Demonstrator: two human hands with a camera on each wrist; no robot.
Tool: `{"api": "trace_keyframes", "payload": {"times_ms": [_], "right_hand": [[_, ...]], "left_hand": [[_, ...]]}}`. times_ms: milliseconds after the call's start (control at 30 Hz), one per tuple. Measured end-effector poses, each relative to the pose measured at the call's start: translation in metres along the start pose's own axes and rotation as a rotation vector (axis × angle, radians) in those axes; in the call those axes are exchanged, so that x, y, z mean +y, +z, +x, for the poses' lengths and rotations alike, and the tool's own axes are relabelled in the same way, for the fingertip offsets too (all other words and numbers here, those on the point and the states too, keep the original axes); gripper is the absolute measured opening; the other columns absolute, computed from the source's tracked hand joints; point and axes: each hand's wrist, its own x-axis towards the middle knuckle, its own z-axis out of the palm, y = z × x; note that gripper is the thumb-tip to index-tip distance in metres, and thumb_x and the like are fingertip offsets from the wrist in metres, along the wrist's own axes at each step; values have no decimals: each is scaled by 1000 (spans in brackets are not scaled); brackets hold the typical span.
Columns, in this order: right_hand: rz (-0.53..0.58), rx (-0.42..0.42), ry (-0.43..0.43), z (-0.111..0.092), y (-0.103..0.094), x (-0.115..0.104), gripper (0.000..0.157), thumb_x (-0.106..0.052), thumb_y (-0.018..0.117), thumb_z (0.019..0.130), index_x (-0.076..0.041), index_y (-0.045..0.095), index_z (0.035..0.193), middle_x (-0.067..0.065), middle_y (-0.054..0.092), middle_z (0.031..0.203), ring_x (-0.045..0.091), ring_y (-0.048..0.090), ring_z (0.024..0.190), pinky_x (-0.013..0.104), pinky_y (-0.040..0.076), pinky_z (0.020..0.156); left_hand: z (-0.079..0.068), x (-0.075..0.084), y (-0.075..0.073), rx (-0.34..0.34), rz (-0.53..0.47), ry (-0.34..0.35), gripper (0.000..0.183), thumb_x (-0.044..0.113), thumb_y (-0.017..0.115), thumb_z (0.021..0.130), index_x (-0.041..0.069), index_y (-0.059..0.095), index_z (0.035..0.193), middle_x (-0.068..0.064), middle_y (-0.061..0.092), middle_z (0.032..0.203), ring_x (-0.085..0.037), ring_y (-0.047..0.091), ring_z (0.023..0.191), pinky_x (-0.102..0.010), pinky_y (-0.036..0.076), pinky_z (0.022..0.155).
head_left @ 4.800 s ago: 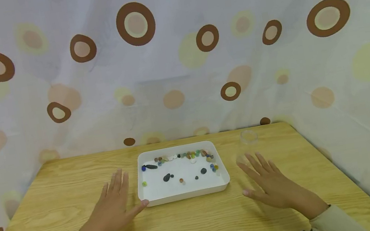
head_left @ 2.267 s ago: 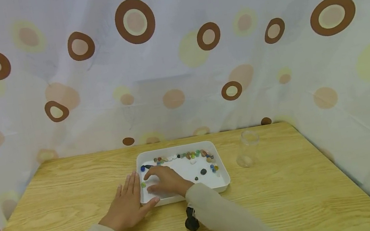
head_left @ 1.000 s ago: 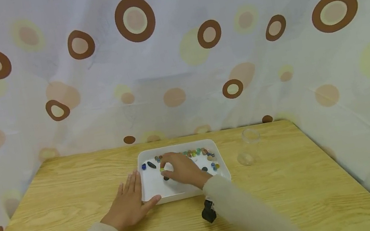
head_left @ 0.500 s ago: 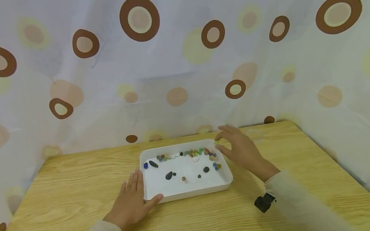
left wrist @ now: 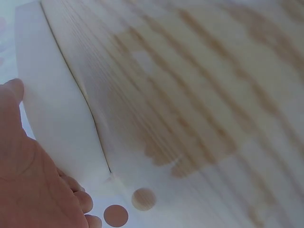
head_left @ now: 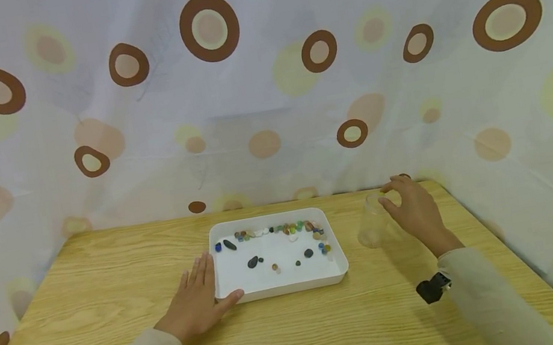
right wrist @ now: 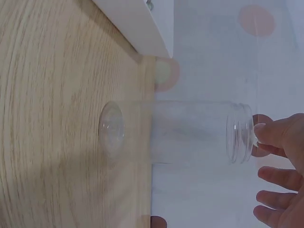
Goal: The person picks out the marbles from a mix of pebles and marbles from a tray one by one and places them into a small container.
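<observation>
A white rectangular tray (head_left: 285,289) holds colored glass marbles and pebbles. My left hand (head_left: 192,302) lies with straight fingers along its left side, the thumb at the front left corner; in the left wrist view this hand (left wrist: 35,180) rests against the tray's outer wall (left wrist: 61,95). A clear plastic jar (head_left: 370,230) without a lid stands upright to the right of the tray. At its mouth, my right hand (head_left: 417,213) pinches a small yellow-green marble, mostly hidden by the fingertips. In the right wrist view the thumb and index finger meet right at the rim of the jar (right wrist: 190,133).
Marbles and small stones (head_left: 291,228) line the tray's back and right edges. Dark pebbles (head_left: 252,262) lie scattered across its middle, and a blue marble (head_left: 218,247) sits at the back left. The wooden table (head_left: 304,339) meets a patterned curtain (head_left: 250,79) behind.
My right hand reached into the tray, picked up the yellow-green marble from its left part, and carried it right to the jar's mouth. My left hand moved against the tray and stays there.
</observation>
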Motion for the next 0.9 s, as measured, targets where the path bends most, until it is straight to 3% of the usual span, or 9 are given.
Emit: {"api": "trace_keyframes", "payload": {"times_ms": [233, 900], "right_hand": [[-6, -27, 17, -1, 1, 11, 28, -17, 62, 94, 2, 64, 114, 30, 45, 138, 50, 47, 120, 61, 44, 88], [1, -54, 14, 0, -1, 10, 27, -18, 61, 95, 3, 66, 111, 31, 45, 138, 51, 45, 121, 63, 41, 91]], "left_hand": [[-1, 2, -2, -3, -8, 0, 101, 68, 40, 92, -10, 11, 149, -26, 9, 157, -42, 10, 144, -59, 10, 115], [0, 0, 1, 0, -3, 5, 102, 68, 41, 91, -11, 12, 149, -27, 10, 156, -43, 11, 144, -59, 10, 115]]}}
